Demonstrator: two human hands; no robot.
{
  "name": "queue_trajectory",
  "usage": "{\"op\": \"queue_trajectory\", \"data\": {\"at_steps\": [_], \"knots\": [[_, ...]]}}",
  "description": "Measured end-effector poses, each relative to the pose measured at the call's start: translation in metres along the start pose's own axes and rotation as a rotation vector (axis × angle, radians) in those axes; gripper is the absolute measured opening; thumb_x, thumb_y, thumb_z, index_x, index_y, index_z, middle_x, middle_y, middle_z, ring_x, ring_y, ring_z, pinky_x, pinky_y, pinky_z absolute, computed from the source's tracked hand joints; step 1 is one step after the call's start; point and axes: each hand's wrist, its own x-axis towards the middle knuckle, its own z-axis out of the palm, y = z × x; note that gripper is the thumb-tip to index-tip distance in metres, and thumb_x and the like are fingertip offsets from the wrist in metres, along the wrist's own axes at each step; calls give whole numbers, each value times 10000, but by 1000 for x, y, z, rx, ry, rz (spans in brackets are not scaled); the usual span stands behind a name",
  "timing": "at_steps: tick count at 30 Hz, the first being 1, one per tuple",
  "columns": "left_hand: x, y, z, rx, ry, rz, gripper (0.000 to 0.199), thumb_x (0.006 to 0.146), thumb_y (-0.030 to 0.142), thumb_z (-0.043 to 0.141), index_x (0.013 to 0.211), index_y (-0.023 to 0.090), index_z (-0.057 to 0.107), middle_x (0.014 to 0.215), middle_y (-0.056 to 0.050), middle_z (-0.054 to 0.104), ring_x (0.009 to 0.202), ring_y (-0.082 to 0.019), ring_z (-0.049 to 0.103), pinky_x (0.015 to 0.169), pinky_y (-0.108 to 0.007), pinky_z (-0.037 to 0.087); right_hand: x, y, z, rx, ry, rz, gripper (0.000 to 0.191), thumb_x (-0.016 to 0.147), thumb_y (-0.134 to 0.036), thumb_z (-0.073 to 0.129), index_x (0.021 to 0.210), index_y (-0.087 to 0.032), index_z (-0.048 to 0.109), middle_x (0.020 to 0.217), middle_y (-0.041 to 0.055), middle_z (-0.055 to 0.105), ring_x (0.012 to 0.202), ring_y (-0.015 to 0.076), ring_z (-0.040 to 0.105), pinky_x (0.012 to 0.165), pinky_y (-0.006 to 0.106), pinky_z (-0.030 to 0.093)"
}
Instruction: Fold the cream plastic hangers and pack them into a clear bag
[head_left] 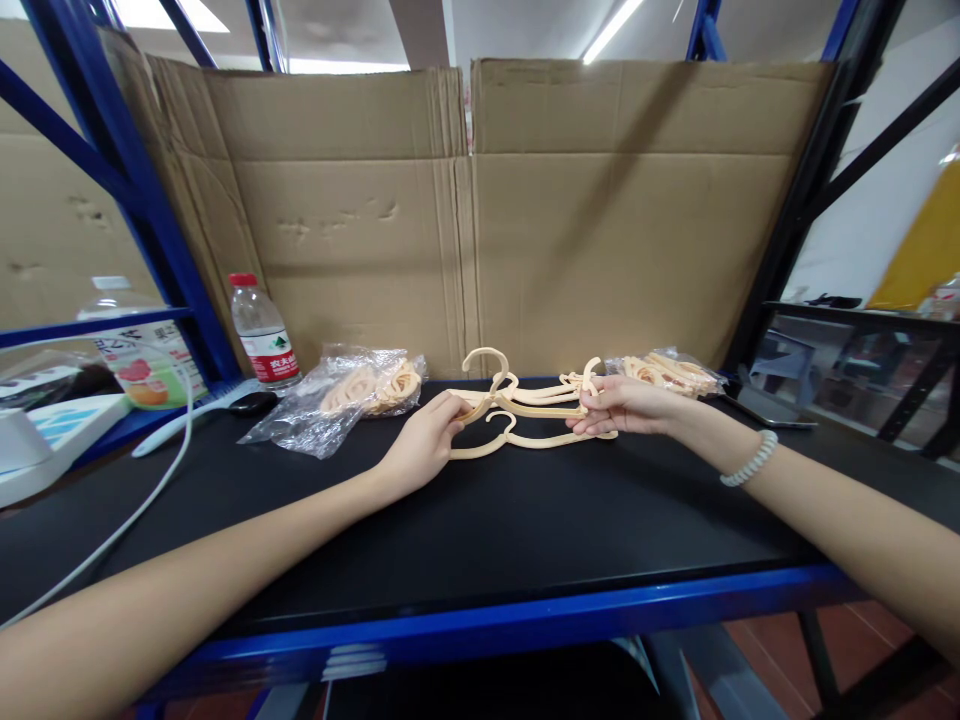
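Both hands, left and right, are closed by the fingertips on the ends of a hanger, above the black table. Another hanger lies just nearer. Bagged hangers and a bottle stand left, cardboard behind.

So, on your flat black tabletop, the curved beige plastic hangers are mid-table, between your bare left hand and bare right hand. Left of them there's a crinkly clear plastic bag, then a clear red-capped plastic bottle further left. Another shiny clear plastic bag sits off right. Tall brown cardboard panels stand behind everything on there.
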Motion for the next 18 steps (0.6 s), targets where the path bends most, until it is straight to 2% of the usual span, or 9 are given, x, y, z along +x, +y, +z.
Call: {"op": "queue_trajectory", "data": {"at_steps": [6,14,18], "knots": [[-1,-5,1,1,12,-12,176,835,68,386,860,191,510,854,-28,518,808,-173,508,760,-315,435,7,8,-1,-44,-12,-109,163,796,-115,662,747,-153,512,754,98,696,696,173,703,665,214,599],[-1,-10,1,15,33,-31,145,838,81,391,805,182,491,800,-20,498,743,-160,484,697,-287,414,9,13,14,-61,126,-230,207,785,-63,657,730,-158,481,692,100,696,597,151,689,554,166,581],[0,-10,1,10,40,-41,147,831,77,394,800,181,494,787,-17,501,731,-158,486,688,-280,409,10,15,17,-51,156,-303,224,782,-97,683,743,-163,473,679,89,695,563,154,684,521,170,577]]}}
